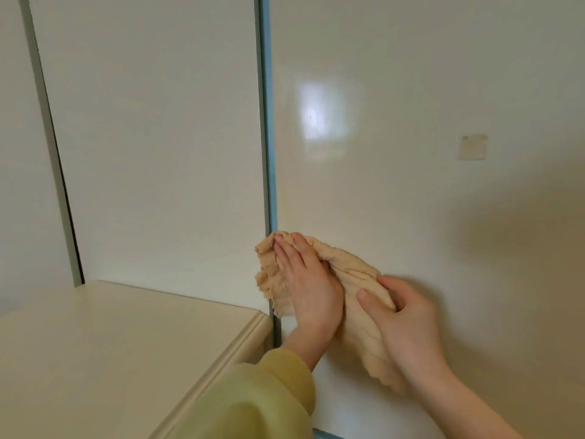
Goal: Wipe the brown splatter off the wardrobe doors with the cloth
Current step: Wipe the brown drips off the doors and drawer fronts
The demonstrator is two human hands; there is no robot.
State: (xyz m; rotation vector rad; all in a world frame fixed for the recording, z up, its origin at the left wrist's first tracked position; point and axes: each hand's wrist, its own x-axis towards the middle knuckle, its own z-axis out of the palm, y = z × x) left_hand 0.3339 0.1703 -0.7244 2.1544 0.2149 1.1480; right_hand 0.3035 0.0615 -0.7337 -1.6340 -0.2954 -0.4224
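Head view: at your 8 o'clock sits the cream cabinet top [104, 353], and just right of it your left hand [311, 286], fingers [286, 248] flat, presses the cloth [354, 274] on the right wardrobe door [395, 185] against the blue door edge [269, 137]. Your right hand [408, 327] pinches the cloth's trailing end; its long axis runs from 11 to 5 o'clock. I see no brown splatter, only a square sticker patch [473, 147] at 2 o'clock.

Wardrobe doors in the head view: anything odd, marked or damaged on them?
One thing: a small yellowed square patch on the right door, above the hands, looks like old adhesive residue. No brown splatter shows; the cloth may hide some.
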